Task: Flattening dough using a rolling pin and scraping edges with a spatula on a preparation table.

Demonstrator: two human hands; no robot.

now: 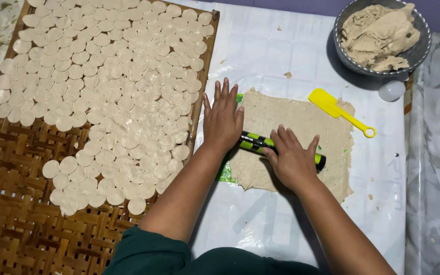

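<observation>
A flat sheet of beige dough (301,122) lies on a white plastic-covered table (260,51). Across it rests a black and green cylinder (256,142) used as a roller. My left hand (222,118) presses flat on the cylinder's left end, fingers spread and straight. My right hand (292,158) lies palm down over its right part, fingers apart. A bit of green sheet (226,173) shows under the dough's left edge.
A woven bamboo tray (16,203) at left holds several round dough discs (113,86). A yellow spatula (334,108) lies on the dough's far right corner. A metal bowl (419,51) of dough sits at top right, a small white cap (392,90) beside it.
</observation>
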